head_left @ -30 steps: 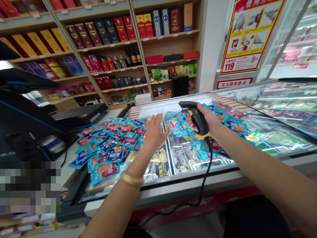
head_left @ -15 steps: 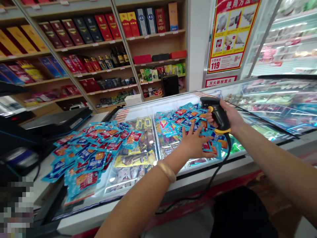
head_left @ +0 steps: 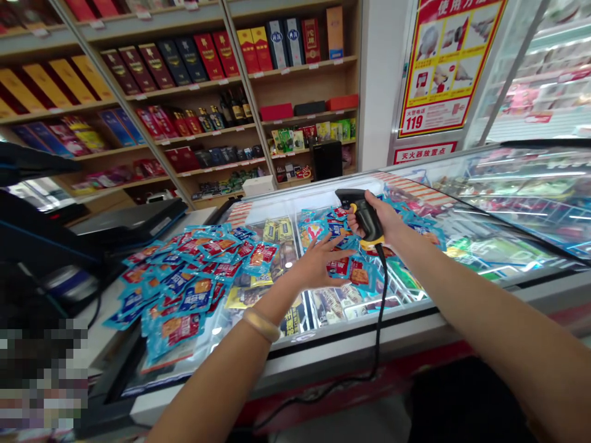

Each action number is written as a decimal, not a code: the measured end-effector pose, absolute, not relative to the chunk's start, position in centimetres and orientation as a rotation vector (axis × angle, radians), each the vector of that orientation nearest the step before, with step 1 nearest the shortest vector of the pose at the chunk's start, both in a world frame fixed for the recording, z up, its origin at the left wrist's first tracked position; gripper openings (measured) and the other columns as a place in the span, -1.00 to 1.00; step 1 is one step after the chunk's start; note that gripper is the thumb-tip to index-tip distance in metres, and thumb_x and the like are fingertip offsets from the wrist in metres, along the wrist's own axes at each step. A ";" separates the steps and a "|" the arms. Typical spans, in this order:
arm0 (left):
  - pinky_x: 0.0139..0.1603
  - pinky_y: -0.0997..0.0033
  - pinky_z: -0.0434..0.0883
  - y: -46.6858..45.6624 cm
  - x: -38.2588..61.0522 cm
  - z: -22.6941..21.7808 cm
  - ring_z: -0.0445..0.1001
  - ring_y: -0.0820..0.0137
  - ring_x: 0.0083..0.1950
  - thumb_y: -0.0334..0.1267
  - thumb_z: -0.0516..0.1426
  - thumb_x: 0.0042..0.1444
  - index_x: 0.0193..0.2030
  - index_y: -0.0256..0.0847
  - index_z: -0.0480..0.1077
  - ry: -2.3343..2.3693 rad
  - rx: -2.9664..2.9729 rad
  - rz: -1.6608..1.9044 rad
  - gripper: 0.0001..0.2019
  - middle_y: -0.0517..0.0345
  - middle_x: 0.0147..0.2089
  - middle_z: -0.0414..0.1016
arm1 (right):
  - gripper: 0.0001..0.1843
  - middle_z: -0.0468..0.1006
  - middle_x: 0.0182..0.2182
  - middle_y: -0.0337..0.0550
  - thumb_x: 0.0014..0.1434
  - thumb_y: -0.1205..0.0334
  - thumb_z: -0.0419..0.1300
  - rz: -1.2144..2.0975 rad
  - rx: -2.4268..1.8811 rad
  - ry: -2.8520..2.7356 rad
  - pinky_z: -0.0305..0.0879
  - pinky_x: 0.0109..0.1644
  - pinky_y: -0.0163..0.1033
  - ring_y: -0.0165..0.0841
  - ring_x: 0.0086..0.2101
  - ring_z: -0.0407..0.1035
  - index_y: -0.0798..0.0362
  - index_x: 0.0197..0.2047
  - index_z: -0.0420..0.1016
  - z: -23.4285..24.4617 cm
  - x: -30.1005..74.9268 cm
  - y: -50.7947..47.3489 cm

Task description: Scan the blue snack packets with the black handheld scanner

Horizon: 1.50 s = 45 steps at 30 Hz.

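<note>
My right hand [head_left: 381,218] is closed around the grip of a black and yellow barcode scanner [head_left: 367,221], held over the glass top. Its black cable [head_left: 381,295] hangs down past the front edge. To the left of the scanner, my left hand [head_left: 323,261] has its fingers spread over blue snack packets [head_left: 362,274] with red and dark blue labels. Whether the fingertips touch the packets I cannot tell. More packets of this kind lie partly behind the scanner and right hand. A larger heap of packets [head_left: 194,271] covers the left part of the glass.
Beneath the glass of the freezer [head_left: 341,332] are wrapped goods. Dark checkout equipment [head_left: 37,246] stands at the left, beside a flat black device [head_left: 133,221]. Shelves with boxed bottles [head_left: 198,58] line the back, and a red and yellow poster [head_left: 450,67] hangs on the wall.
Both hands have moved left over the glass, the scanner travelling with the right one. Packets formerly behind the right hand now show to its right. The view has shifted slightly.
</note>
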<state>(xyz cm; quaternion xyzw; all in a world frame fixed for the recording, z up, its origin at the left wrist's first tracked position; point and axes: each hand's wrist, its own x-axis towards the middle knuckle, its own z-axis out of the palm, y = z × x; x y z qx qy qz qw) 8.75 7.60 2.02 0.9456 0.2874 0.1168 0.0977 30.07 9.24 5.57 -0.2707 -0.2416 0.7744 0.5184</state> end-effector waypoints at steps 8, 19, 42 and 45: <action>0.30 0.06 0.23 7.5 5.6 1.8 0.24 0.16 0.32 -0.05 0.29 -0.02 0.27 0.00 0.25 0.989 2.518 0.662 -0.32 -0.01 0.33 0.24 | -0.48 0.38 -0.54 -0.12 0.29 -0.21 -0.12 1.924 -0.570 -0.622 0.36 -0.52 -0.34 -0.39 -0.55 0.31 0.09 -0.32 0.30 3.8 28.8 9.8; 0.29 0.04 0.23 8.0 7.1 1.3 0.28 0.07 0.30 0.05 0.23 0.02 0.31 -0.15 0.19 1.277 2.439 0.557 -0.26 -0.12 0.30 0.27 | -0.49 0.37 -0.55 -0.13 0.31 -0.19 -0.15 1.917 -0.645 -0.662 0.35 -0.51 -0.32 -0.38 -0.57 0.28 0.07 -0.31 0.30 3.9 28.6 8.9; -0.05 0.27 0.45 9.0 6.5 1.1 0.51 0.33 -0.17 -0.42 0.24 -0.03 -0.41 -0.13 0.50 1.360 2.319 1.277 -0.91 0.16 -0.29 0.53 | -0.48 0.38 -0.55 -0.11 0.30 -0.20 -0.13 1.914 -0.588 -0.574 0.36 -0.54 -0.31 -0.38 -0.56 0.28 0.09 -0.30 0.31 3.9 28.4 8.7; 0.00 0.19 0.43 9.2 6.4 1.1 0.46 0.27 -0.05 -0.38 0.23 -0.01 -0.42 -0.17 0.43 1.247 2.266 1.428 -0.94 0.09 -0.19 0.48 | -0.50 0.38 -0.54 -0.10 0.30 -0.19 -0.12 1.921 -0.567 -0.578 0.36 -0.53 -0.31 -0.37 -0.55 0.30 0.08 -0.31 0.31 3.9 28.5 8.7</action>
